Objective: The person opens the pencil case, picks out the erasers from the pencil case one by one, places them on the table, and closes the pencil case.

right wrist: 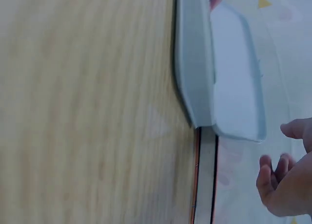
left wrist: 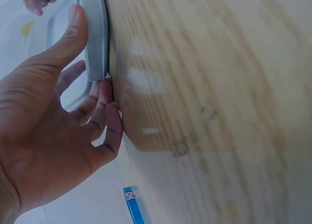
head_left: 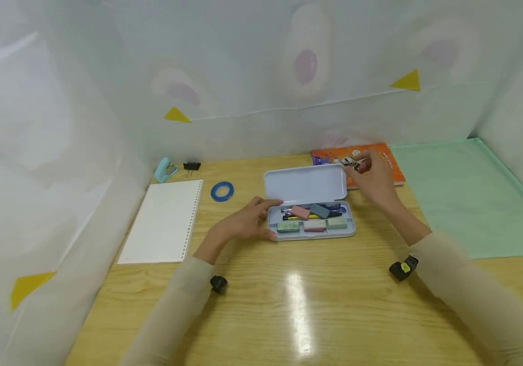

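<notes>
A pale blue pencil case (head_left: 321, 235) lies on the table, its lid (head_left: 306, 184) tilted up at the back. Inside are several pens, one with a yellow barrel (head_left: 304, 217), and several eraser-like blocks, including a pink one (head_left: 300, 212), a blue-grey one (head_left: 320, 211) and a green one (head_left: 288, 226). My left hand (head_left: 250, 219) holds the case's left end between thumb and fingers. At the lid's right edge is my right hand (head_left: 376, 178), its fingers loosely bent and holding nothing. The right wrist view shows a gap between that hand and the lid (right wrist: 238, 78).
Behind the case lies an orange book (head_left: 391, 170), partly covered by the right hand. A green transparent mat (head_left: 481, 198) is at the right. Leftward are a spiral notebook (head_left: 163, 218), blue tape roll (head_left: 222, 200), light blue stapler (head_left: 163, 170) and black binder clip (head_left: 192, 166). White sheeting encloses the table.
</notes>
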{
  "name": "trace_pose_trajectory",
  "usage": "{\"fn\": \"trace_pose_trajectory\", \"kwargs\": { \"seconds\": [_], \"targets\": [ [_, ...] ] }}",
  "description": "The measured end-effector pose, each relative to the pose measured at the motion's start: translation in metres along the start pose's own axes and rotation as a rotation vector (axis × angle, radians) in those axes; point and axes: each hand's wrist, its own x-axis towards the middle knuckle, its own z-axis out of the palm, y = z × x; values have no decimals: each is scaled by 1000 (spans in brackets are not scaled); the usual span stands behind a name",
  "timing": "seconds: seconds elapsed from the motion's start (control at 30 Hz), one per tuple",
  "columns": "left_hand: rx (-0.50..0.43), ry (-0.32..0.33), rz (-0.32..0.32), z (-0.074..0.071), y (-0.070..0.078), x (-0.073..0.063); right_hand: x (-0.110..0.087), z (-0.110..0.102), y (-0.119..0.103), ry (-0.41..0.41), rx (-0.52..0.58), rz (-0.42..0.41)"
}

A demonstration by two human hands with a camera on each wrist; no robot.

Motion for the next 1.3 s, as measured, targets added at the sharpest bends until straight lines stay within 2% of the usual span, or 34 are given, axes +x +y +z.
{"fn": "trace_pose_trajectory", "kwargs": {
  "seconds": [0.07,0.2,0.3,0.5,0.7,0.83,1.03,1.3],
  "targets": [
    [5,-7,-4,-2,1,-1,-8,1,-5,-87,16,-50],
    [17,-26,-19,-5,2,-2,-21,11,-11,-373,-2,-145],
    [18,-36,-27,-6,2,-1,-25,23,-12,-452,-45,-183],
    [-13,-47,-23,-4,1,5,-28,38,-12,-429,-151,-208],
    [-31,-53,-21,-4,2,3,-29,38,-19,-428,-216,-205],
    [-29,-57,-32,-5,4,4,-31,36,-19,-403,-221,-195],
    [-10,-65,-20,-5,5,7,-30,16,-15,-381,-144,-114],
    [-1,-61,-21,-5,6,7,-29,-26,-2,-332,16,-95]
  ]
}}
